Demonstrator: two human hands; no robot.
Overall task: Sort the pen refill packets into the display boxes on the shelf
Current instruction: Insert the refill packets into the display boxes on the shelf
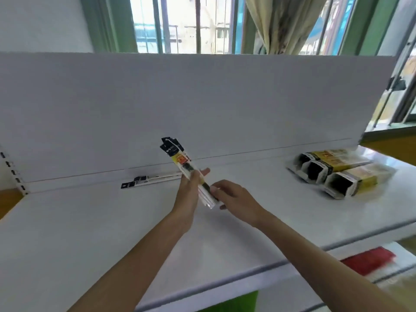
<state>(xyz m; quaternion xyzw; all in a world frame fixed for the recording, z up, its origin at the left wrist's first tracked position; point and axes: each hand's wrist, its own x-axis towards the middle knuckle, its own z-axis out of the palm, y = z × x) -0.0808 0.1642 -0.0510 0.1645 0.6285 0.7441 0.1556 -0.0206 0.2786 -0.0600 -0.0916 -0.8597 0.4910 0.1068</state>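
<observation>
My left hand (189,190) grips a small bundle of pen refill packets (180,159), long clear sleeves with black and yellow printed tops, tilted up toward the back panel. My right hand (234,197) touches the lower end of the same bundle, fingers curled around it. Another refill packet (148,179) lies flat on the white shelf (90,221) against the back panel, left of my hands. Three yellow-and-black display boxes (337,174) lie on their sides at the shelf's right end, their open mouths facing me.
A white back panel (202,104) rises behind the shelf. A slotted upright (13,174) stands at the left edge. A red item (369,260) sits on a lower shelf at the right, and something green (234,302) shows below the front edge.
</observation>
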